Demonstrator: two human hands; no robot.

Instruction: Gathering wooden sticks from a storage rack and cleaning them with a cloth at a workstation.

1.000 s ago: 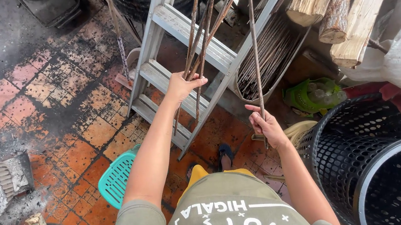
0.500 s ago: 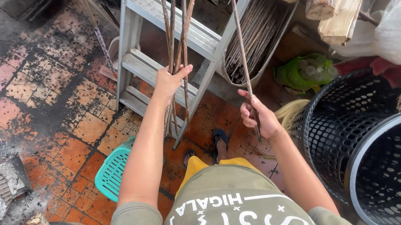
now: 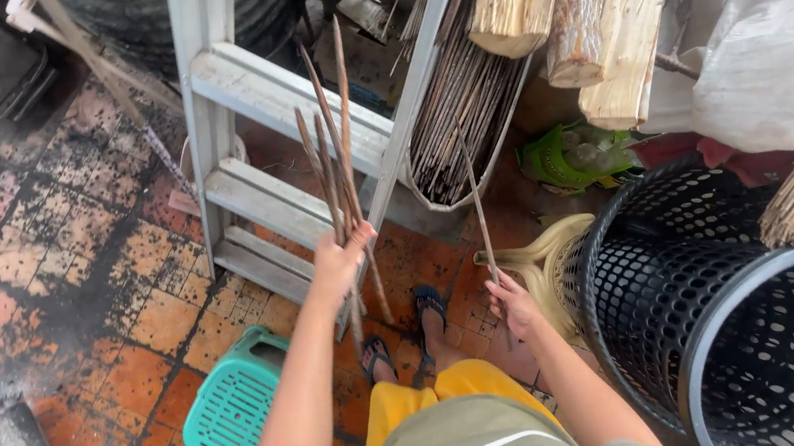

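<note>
Left hand [image 3: 339, 259] clamps a stick bundle [image 3: 334, 150], right hand [image 3: 514, 304] grips one stick [image 3: 475, 194] beside black baskets [image 3: 714, 296]

Ladder [image 3: 241, 81], black baskets [image 3: 726, 315], teal stool [image 3: 234, 406], logs [image 3: 592, 11].

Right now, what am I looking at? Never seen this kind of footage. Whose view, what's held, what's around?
There is one picture, from a camera worn on a person's head, looking down past their chest to their own arms and sandalled feet. No machine is involved, just two bare hands. The left hand grips a bundle of thin brown sticks held upright. The right hand holds a single stick. Ahead stands a pale stepladder, with a tub of more sticks and some split logs behind it. On the tiled floor are a turquoise plastic stool and, to the right, black perforated baskets.
</note>
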